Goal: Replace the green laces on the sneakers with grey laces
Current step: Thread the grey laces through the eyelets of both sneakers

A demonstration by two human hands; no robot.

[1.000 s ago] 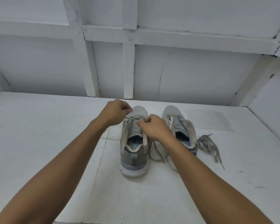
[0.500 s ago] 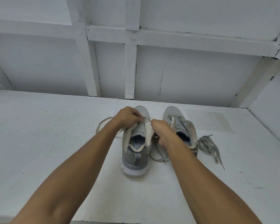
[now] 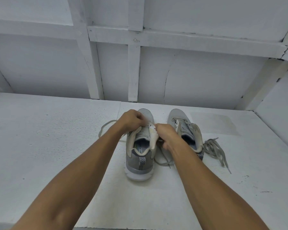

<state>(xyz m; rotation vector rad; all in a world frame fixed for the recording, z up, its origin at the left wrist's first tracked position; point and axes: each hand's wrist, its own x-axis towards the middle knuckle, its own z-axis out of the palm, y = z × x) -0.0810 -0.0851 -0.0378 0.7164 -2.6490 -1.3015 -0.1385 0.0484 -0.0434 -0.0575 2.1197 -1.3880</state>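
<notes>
Two grey sneakers stand side by side with heels toward me. Over the left sneaker (image 3: pixel 139 163) both hands work at the eyelets. My left hand (image 3: pixel 131 121) pinches the lace near the left eyelet row; a loop of that lace (image 3: pixel 105 128) trails out onto the surface to the left. My right hand (image 3: pixel 166 135) grips the sneaker's right eyelet flap, and another lace end (image 3: pixel 165 161) hangs below it between the shoes. The right sneaker (image 3: pixel 184 128) stands unlaced and open. A loose bundle of greyish laces (image 3: pixel 214 149) lies just right of it.
Everything sits on a white painted surface (image 3: pixel 56 146). A white wall with wooden battens (image 3: pixel 134 72) rises right behind the shoes, and a side wall (image 3: pixel 281 127) closes in at the far right.
My left hand moved right onto the sneaker's eyelets, and a lace loop now lies out to the left. My right hand dropped lower and gripped the right flap.
</notes>
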